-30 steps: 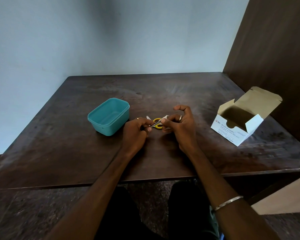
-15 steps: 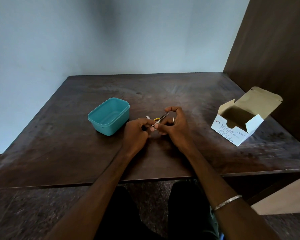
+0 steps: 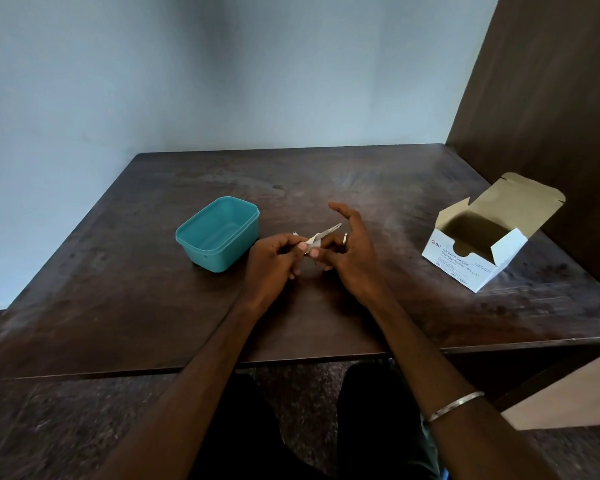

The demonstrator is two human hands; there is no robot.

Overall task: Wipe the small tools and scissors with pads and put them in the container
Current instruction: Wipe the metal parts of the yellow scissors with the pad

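Observation:
Over the middle of the table, my left hand (image 3: 274, 258) pinches the small scissors (image 3: 327, 231). Their closed grey blades point up and to the right, and the yellow handles are mostly hidden behind my fingers. My right hand (image 3: 352, 252) is just to the right, index finger raised and spread, while its lower fingers press a small white pad (image 3: 314, 253) against the base of the blades. A small metal tip (image 3: 294, 233) shows above my left fingers. The teal container (image 3: 201, 252) stands open left of my hands, and I see nothing in it.
An open white box of alcohol swabs (image 3: 465, 268) sits at the right of the dark wooden table (image 3: 118, 289), lid flap up. A dark wooden panel stands along the right side. The table's front edge runs just above my knees.
My right hand has opened its upper fingers and shifted slightly right, so more of the blades shows. The scissors stay in my left hand. The yellow handles are now mostly hidden.

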